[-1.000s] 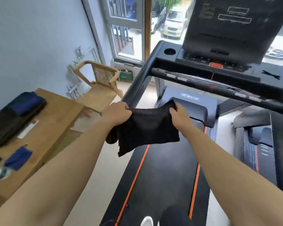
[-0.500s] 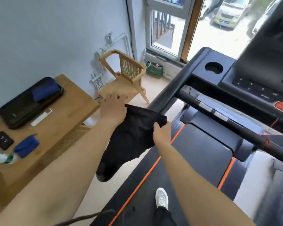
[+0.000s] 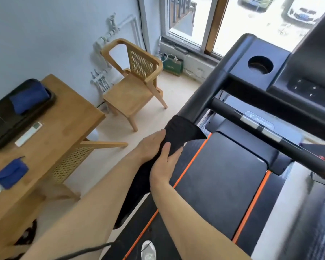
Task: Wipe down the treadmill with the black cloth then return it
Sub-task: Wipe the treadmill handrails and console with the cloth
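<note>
Centre of frame: the black cloth (image 3: 182, 130), judged soft, light and limp, is wrapped around the treadmill (image 3: 201, 102) upright and clasped by left hand (image 3: 150, 145) and right hand (image 3: 165, 164).

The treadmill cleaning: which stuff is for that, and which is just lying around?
For the job: black cloth, treadmill, left hand, right hand.

Just lying about: wooden chair, wooden table, blue cloths, black tray, green box.
</note>
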Demonstrator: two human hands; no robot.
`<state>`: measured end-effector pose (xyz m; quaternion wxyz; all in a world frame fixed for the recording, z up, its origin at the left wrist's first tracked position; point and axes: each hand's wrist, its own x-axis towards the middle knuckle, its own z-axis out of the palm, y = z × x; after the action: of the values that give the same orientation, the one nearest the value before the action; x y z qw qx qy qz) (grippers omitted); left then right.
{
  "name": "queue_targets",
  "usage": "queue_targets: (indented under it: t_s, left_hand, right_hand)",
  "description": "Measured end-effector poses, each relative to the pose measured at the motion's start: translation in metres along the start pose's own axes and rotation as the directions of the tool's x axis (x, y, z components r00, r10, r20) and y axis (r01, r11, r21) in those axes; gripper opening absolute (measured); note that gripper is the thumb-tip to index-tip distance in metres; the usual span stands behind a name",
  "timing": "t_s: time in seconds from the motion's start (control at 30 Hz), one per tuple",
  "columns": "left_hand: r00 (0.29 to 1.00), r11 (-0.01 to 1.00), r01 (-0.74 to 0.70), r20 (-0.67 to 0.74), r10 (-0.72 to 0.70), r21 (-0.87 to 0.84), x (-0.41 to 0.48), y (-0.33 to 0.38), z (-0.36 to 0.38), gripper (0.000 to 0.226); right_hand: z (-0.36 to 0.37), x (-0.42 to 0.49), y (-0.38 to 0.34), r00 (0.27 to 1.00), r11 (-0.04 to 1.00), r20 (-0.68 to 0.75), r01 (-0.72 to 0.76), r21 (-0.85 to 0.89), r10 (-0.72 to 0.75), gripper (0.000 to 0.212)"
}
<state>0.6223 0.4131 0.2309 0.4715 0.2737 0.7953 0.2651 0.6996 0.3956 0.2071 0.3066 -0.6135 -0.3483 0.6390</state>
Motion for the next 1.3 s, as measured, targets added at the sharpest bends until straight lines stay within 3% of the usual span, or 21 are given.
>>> queue_targets:
  t_s: [0.1, 0.2, 0.33, 0.47, 0.6, 0.73, 0.9, 1.07, 1.17, 1.23, 1.3]
  left_hand:
    - [0.996, 0.993, -0.024, 0.086, 0.034, -0.113, 0.022, 0.008, -0.001, 0.073]
    - [0.988, 0.973, -0.013, 0.145, 0.048, -0.232, 0.008, -0.012, -0.007, 0.061]
    - [0.997, 0.987, -0.033, 0.065, 0.044, -0.155, -0.045, -0.065, -0.016, 0.057]
    - [0.997, 0.985, 0.01, 0.083, 0.004, -0.171, -0.088, -0.115, -0.024, 0.051]
    - [0.995, 0.986, -0.001, 0.098, 0.018, -0.166, -0.059, -0.088, -0.023, 0.074]
    - [0.987, 0.971, -0.045, 0.14, 0.079, -0.235, -0.045, -0.066, -0.018, 0.055]
    - [0.991, 0.982, -0.131, 0.004, 0.132, -0.14, -0.093, -0.124, -0.023, 0.044]
    - [0.959, 0.855, -0.196, -0.277, 0.064, -0.481, -0.137, -0.178, -0.003, 0.032]
    - [0.927, 0.8, -0.229, -0.376, 0.004, -0.555, -0.142, -0.186, 0.01, 0.035]
    - [0.962, 0.773, -0.186, -0.273, 0.018, -0.607, -0.135, -0.185, 0.001, 0.037]
    - [0.997, 0.7, -0.053, -0.077, -0.003, -0.712, -0.128, -0.178, -0.013, 0.036]
  right_hand:
    - [0.0, 0.029, -0.015, 0.999, 0.997, -0.025, 0.047, 0.055, -0.045, 0.069]
    - [-0.001, 0.033, -0.012, 0.997, 0.993, -0.001, 0.079, 0.092, -0.079, 0.065]
    - [0.006, -0.024, 0.034, 0.999, 0.998, 0.0, 0.035, 0.055, -0.035, 0.082]
    - [0.008, -0.081, 0.073, 0.999, 0.999, 0.023, 0.04, 0.025, -0.04, 0.073]
    - [0.01, -0.046, 0.05, 0.995, 0.995, -0.045, 0.093, 0.019, -0.092, 0.064]
    - [0.011, -0.015, 0.022, 0.975, 0.979, -0.083, 0.204, -0.03, -0.206, 0.059]
    - [0.014, -0.066, 0.056, 0.905, 0.897, -0.023, 0.418, -0.142, -0.425, 0.065]
    - [0.007, -0.112, 0.106, 0.847, 0.804, 0.137, 0.53, -0.268, -0.513, 0.071]
    - [-0.003, -0.12, 0.132, 0.808, 0.748, 0.239, 0.589, -0.306, -0.539, 0.076]
    - [-0.005, -0.123, 0.148, 0.8, 0.753, 0.255, 0.598, -0.274, -0.543, 0.077]
    - [0.0, -0.131, 0.164, 0.834, 0.811, 0.206, 0.549, -0.203, -0.513, 0.076]
